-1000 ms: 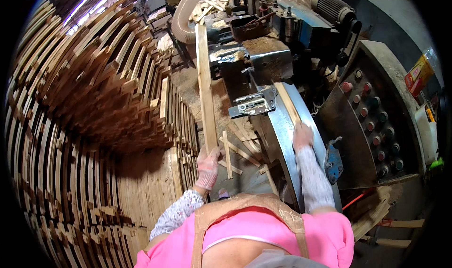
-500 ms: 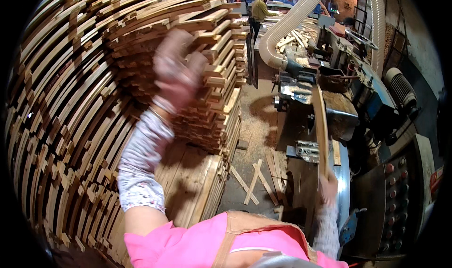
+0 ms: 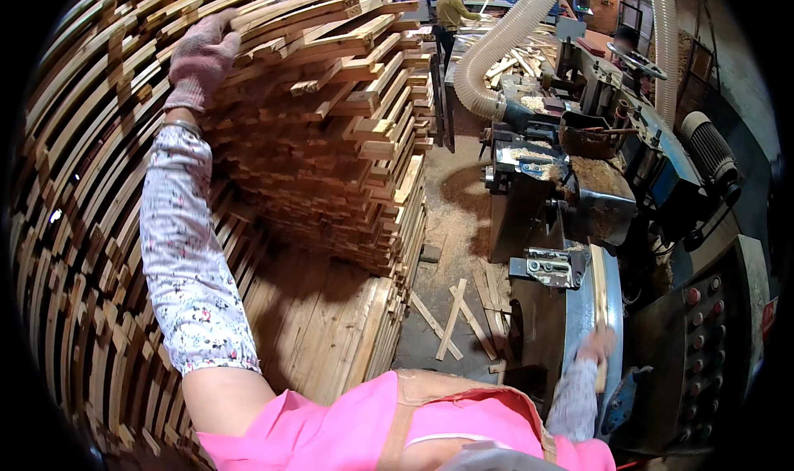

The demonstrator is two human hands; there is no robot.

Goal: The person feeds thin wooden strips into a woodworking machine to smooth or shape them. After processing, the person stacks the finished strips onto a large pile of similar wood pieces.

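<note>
My left hand point(image 3: 205, 62), in a pinkish knit glove, is stretched out to the upper part of the tall stack of wooden strips point(image 3: 331, 37). Its fingers are apart, at the edge of the top strips, and none looks gripped. On the right, my right hand point(image 3: 597, 344) is slightly blurred and closed around a pale wooden strip point(image 3: 600, 285). That strip lies lengthwise along the blue-edged metal bed point(image 3: 610, 264) of a woodworking machine. My fingers partly cover its near portion.
Curved strips in dense piles point(image 3: 107, 248) fill the left side. Loose offcuts point(image 3: 453, 322) lie on the floor between stack and machine. A ribbed hose point(image 3: 488, 57) joins the machine, and a button panel point(image 3: 703, 330) stands at right. A co-worker point(image 3: 453, 12) stands far back.
My left hand has swung left and up to the stack's top strips. My right hand has moved slightly right, and the strip it held raised is now down along the machine bed.
</note>
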